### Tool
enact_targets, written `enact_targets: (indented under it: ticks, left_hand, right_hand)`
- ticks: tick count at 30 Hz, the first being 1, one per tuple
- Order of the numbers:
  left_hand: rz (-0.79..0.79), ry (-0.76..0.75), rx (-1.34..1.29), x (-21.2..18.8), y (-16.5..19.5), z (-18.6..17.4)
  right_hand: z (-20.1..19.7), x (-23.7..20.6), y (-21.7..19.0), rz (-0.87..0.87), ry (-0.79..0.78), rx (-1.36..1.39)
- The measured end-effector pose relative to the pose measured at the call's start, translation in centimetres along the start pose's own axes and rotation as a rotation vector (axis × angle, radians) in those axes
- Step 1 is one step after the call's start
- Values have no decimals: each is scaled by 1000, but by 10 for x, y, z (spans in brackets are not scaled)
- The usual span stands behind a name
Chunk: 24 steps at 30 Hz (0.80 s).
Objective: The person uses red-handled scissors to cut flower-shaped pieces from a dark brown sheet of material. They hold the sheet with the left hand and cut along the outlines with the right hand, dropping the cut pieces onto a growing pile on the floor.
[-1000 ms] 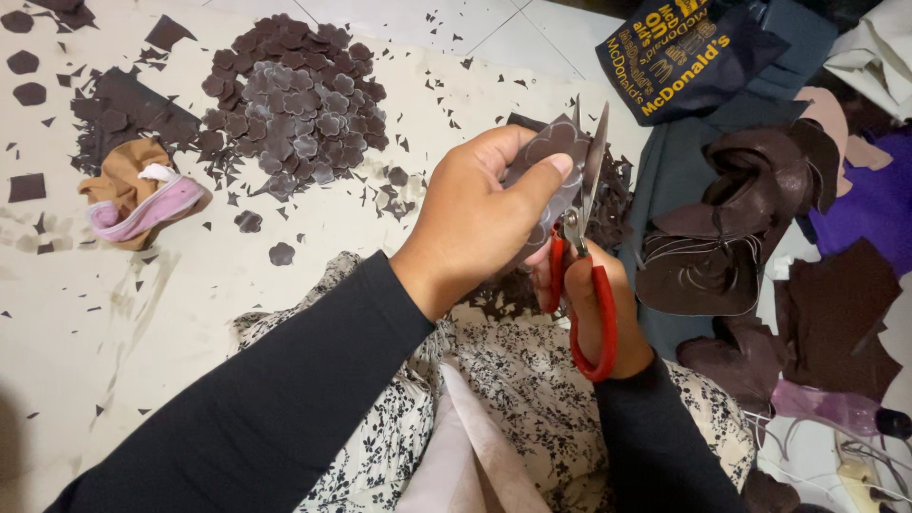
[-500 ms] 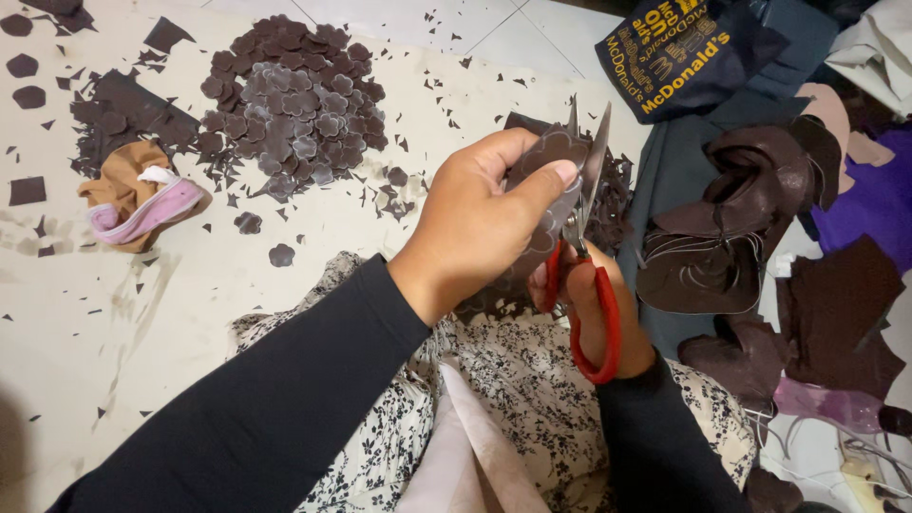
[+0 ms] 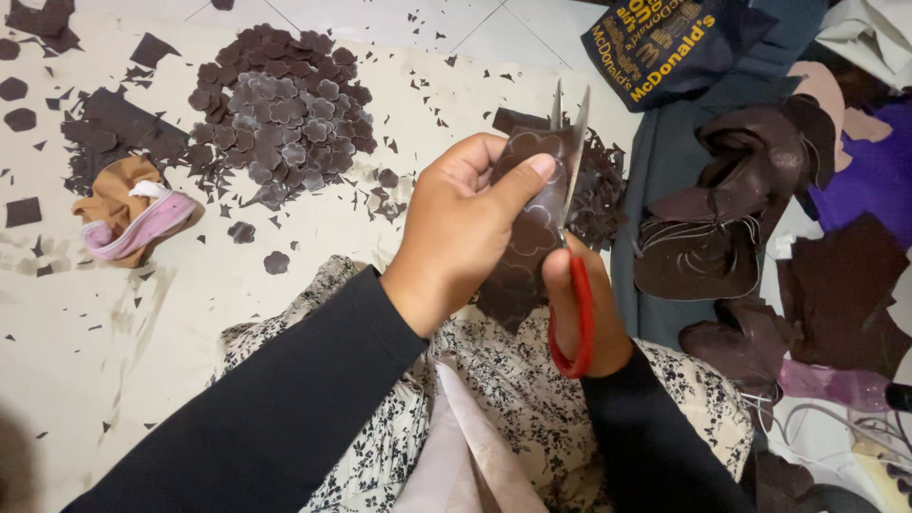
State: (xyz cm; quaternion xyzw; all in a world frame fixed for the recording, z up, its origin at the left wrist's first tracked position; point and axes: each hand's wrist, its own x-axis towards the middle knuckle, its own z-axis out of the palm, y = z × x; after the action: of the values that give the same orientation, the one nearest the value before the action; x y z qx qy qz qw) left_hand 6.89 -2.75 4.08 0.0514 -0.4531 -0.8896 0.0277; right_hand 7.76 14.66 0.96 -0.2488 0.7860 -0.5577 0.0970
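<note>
left hand (image 3: pixel 465 228): thumb and fingers clamped on dark brown sheet (image 3: pixel 528 223), held upright above lap | right hand (image 3: pixel 579 313): fingers closed through red-handled scissors (image 3: pixel 570 237), blades parted at sheet's top edge | pile of cut flower shapes (image 3: pixel 275 104) lies well apart

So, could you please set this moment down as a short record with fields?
left hand: holds a brown sheet marked with flower outlines, thumb on its face
right hand: in the red handles of scissors, blades up at the sheet's edge
pile: brown cut flowers heaped on the floor, upper left
scraps: small brown offcuts behind the sheet
cloth: tan and pink bundle at left
right side: folded brown material on dark fabric
lap: flowered cloth
</note>
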Motion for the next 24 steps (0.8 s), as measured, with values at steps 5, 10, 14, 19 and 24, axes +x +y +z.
enact_targets:
  ticks: [5,10,14,19,24]
  left_hand:
    - [-31,48,-25,0,-2,3]
    - [-32,30,-52,1,-3,3]
    - [-21,23,-55,2,-3,4]
    - [-50,34,-30,1,4,3]
    - [-67,24,30,0,11,-2]
  right_hand:
    - [5,3,-11,-39,12,-18]
    - [4,3,-18,-2,5,-22]
    - [4,1,-15,24,27,-33]
    - [-2,0,-3,169,14,-19]
    - [-2,1,6,172,-19,268]
